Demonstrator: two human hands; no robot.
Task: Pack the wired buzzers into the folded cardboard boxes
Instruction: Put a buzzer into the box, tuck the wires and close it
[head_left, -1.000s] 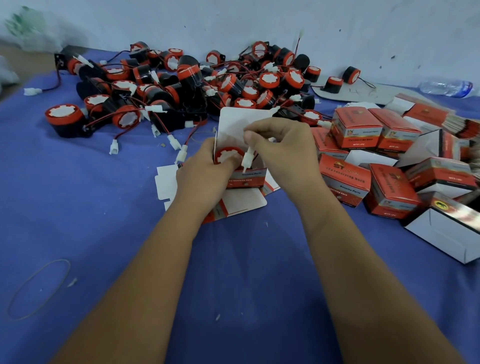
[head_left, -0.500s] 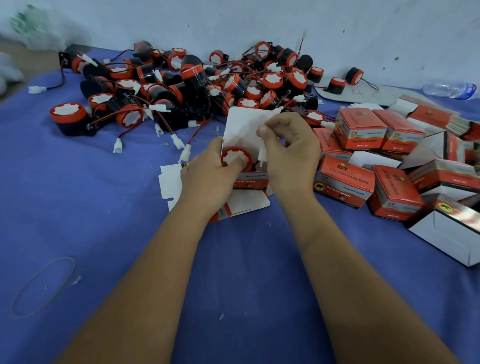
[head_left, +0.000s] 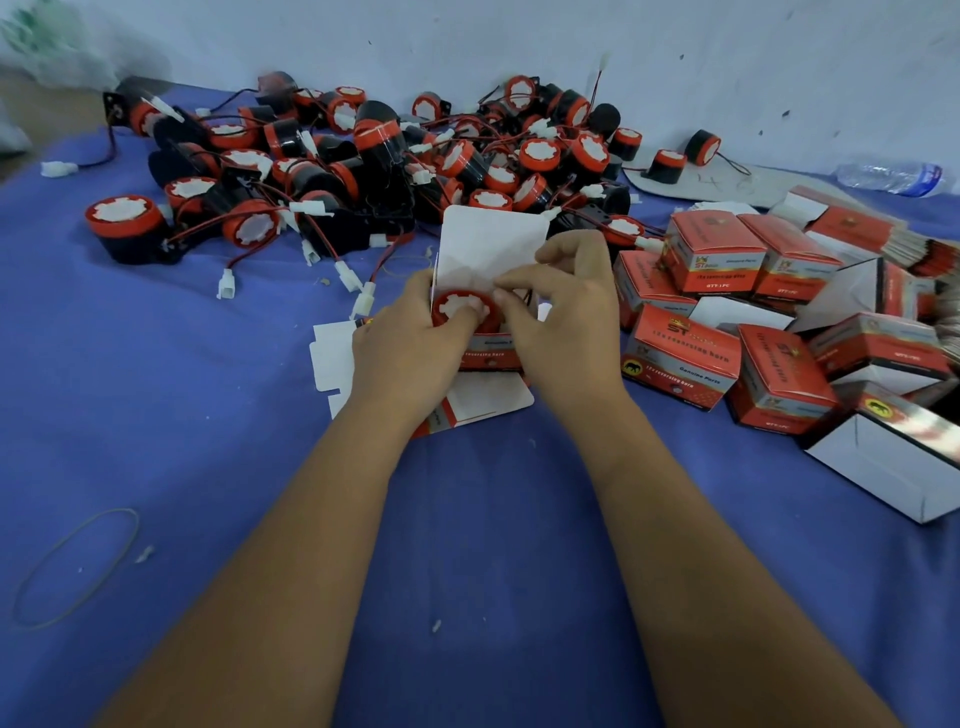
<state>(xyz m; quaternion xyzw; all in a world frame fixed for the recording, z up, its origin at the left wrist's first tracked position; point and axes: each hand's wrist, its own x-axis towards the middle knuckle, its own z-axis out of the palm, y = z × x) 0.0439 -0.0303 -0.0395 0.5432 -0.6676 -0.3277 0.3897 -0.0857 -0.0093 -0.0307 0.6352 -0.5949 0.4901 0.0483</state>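
Left hand (head_left: 410, 348) gripping an open box (head_left: 491, 353) as the right hand (head_left: 558, 322) is pressing a buzzer (head_left: 460, 309) inside, fingers curled on it

We list: blue cloth (head_left: 208, 415) covering the surface; pale scuffed wall (head_left: 675, 62) rising directly behind the cloth.

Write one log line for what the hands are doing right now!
step: boxing | left hand: holds open red cardboard box | right hand: tucks wire beside round red-and-white buzzer | lid flap: up
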